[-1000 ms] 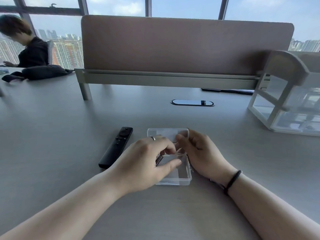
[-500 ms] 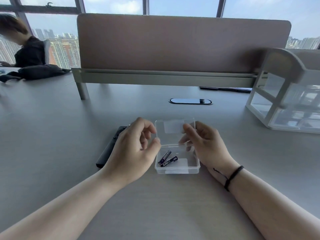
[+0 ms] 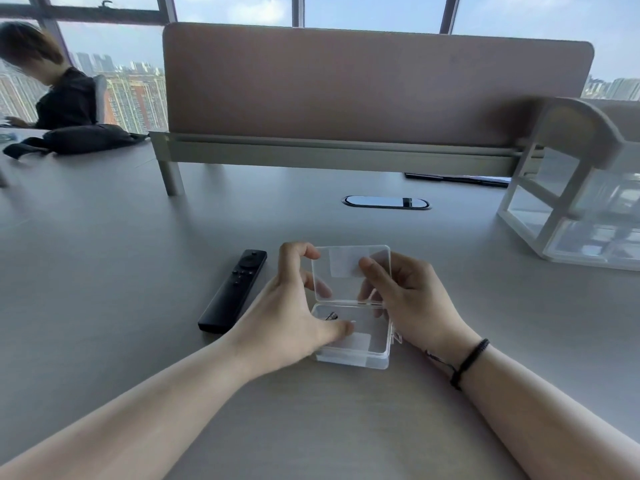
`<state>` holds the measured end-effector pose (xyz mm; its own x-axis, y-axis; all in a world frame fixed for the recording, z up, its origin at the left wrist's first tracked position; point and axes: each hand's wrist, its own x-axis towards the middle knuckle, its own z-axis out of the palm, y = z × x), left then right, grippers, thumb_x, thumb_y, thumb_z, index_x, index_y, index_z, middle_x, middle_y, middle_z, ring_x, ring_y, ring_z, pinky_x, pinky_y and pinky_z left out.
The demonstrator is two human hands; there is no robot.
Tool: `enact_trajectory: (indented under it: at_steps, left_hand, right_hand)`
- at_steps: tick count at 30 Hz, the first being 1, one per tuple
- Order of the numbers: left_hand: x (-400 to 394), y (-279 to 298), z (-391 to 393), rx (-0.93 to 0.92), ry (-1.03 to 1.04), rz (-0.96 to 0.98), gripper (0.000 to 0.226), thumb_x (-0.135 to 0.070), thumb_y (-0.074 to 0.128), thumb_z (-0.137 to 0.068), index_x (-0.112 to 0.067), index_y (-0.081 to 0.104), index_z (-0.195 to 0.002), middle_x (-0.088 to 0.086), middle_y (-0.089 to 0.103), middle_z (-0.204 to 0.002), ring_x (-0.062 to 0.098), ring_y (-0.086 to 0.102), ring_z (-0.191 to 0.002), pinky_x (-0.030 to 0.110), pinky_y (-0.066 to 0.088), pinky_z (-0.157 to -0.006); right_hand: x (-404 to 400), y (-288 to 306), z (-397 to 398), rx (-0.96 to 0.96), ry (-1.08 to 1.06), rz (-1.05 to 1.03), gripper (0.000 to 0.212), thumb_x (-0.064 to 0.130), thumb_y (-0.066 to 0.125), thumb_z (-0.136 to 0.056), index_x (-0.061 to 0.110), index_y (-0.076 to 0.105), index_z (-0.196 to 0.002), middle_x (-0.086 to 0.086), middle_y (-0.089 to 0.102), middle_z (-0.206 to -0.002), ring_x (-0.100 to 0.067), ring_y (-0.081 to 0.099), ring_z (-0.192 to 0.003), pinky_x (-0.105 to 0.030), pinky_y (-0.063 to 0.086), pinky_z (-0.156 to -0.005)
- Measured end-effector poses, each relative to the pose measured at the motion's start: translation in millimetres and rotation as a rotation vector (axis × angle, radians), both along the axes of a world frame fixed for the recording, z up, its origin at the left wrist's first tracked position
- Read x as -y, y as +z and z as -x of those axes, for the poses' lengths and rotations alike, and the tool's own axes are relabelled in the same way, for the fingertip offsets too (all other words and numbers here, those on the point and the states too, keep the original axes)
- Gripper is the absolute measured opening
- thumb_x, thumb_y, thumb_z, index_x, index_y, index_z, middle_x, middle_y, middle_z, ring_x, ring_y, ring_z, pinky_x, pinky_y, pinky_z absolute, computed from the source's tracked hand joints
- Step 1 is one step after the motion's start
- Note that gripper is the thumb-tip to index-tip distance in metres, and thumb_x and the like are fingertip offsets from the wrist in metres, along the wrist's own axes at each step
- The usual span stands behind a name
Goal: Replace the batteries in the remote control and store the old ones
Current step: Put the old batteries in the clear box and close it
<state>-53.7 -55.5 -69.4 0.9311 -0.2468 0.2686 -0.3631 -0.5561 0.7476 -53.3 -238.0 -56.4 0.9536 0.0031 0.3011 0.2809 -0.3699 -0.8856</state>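
Clear plastic box sat on the desk, its hinged lid held upright by the right hand while the left hand reached in, apparently for a battery; the remote control lay just left, untouched.

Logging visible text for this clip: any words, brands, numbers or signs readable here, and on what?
None can be read.
Remote control: button marks only, no legible text.
Clear box lid: pale sticker, blank or too faint.
Battery in the clear box: mostly hidden, print unreadable.
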Motion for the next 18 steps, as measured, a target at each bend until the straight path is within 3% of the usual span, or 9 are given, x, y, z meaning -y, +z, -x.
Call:
enact_trajectory:
  at_steps: [5,9,11,14,16,18]
  left_hand:
    - [-1,-2,-3,0.002,0.013,0.022,0.071,-0.024,0.085,-0.072,-0.034,0.025,-0.11,-0.01,0.065,-0.098,0.001,0.053,-0.05,0.021,0.046,-0.049]
    - [-1,0,-3,-0.047,0.021,0.121,0.068,-0.039,0.083,-0.072,-0.033,0.026,-0.109,-0.012,0.07,-0.096,0.002,0.056,-0.053,0.022,0.044,-0.055]
    - [-2,5,-4,-0.11,0.007,0.221,0.066,-0.044,0.079,-0.073,-0.035,0.028,-0.114,-0.012,0.071,-0.101,0.013,0.063,-0.062,0.024,0.046,-0.062]
    - [-6,10,-1,-0.173,-0.118,0.264,0.099,-0.052,0.085,-0.061,-0.047,0.018,-0.134,-0.009,0.064,-0.118,0.025,0.064,-0.07,0.028,0.054,-0.069]
    - [-7,11,3,-0.127,-0.194,0.084,0.134,-0.05,0.093,-0.051,-0.058,-0.005,-0.142,-0.016,0.053,-0.124,0.02,0.063,-0.071,0.029,0.057,-0.074]
    - [-6,9,6,-0.039,-0.197,-0.056,0.146,-0.046,0.095,-0.049,-0.06,-0.016,-0.142,-0.02,0.048,-0.124,0.018,0.063,-0.074,0.029,0.057,-0.077]
  right_hand:
    - [1,-3,-2,0.001,0.0,0.016,0.025,0.027,0.057,-0.099,0.022,0.069,-0.078,-0.01,0.072,-0.071,-0.007,0.055,-0.043,-0.024,0.047,-0.049]
    - [4,-2,-3,-0.008,-0.005,-0.044,0.024,0.024,0.06,-0.098,0.024,0.069,-0.076,-0.013,0.073,-0.073,-0.013,0.056,-0.045,-0.02,0.045,-0.046]
    - [5,-1,-4,-0.023,-0.016,-0.087,0.023,0.023,0.062,-0.097,0.024,0.069,-0.075,-0.012,0.073,-0.071,-0.018,0.059,-0.049,-0.022,0.046,-0.047]
    - [8,-1,-7,-0.069,-0.049,-0.115,0.02,0.023,0.065,-0.094,0.023,0.07,-0.075,-0.002,0.071,-0.067,-0.014,0.059,-0.054,-0.027,0.05,-0.054]
    - [9,-1,-8,-0.105,-0.068,-0.165,0.018,0.023,0.068,-0.093,0.021,0.07,-0.075,-0.001,0.071,-0.067,-0.012,0.059,-0.056,-0.029,0.05,-0.058]
    - [11,-1,-9,-0.111,-0.062,-0.197,0.015,0.024,0.069,-0.092,0.02,0.071,-0.077,0.0,0.072,-0.069,-0.01,0.061,-0.059,-0.028,0.05,-0.06]
